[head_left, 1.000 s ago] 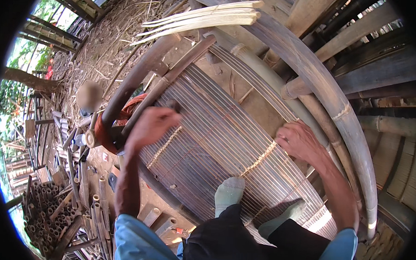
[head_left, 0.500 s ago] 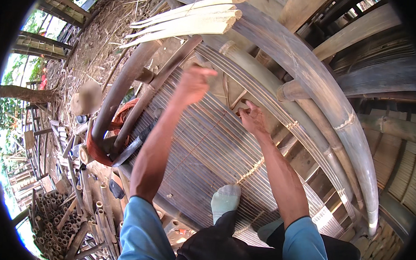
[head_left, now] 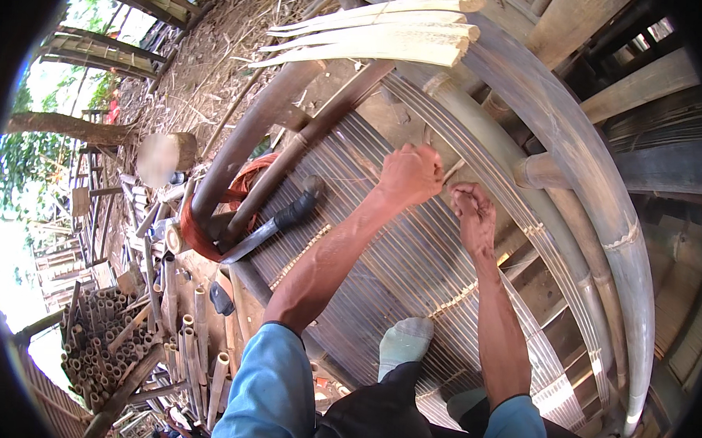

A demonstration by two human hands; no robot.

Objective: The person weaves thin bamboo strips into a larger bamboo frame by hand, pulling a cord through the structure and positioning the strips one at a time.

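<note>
My left hand [head_left: 412, 173] is closed in a fist above the right-hand edge of a bamboo slat panel [head_left: 349, 258]. Close beside it, my right hand [head_left: 474, 213] has its fingers curled and pinched together. Whatever the fingers hold, if anything, is too fine to make out. Thin slats of the panel run side by side, bound by a pale woven row [head_left: 451, 300]. A large knife [head_left: 292, 212] with a black-wrapped handle lies on the panel, left of my left forearm. My socked foot [head_left: 406, 340] rests on the slats.
Thick curved bamboo poles [head_left: 603, 191] bound the right side. Pale split bamboo strips [head_left: 390, 44] lie across the far end. Orange-red cord [head_left: 247, 175] hangs round the dark frame pole [head_left: 236, 151] at left. Cut bamboo tubes [head_left: 111, 338] are stacked lower left.
My left hand has moved right and nearer, closing into a fist beside my right hand. The whole view has shifted, and more of the knife's handle shows.
</note>
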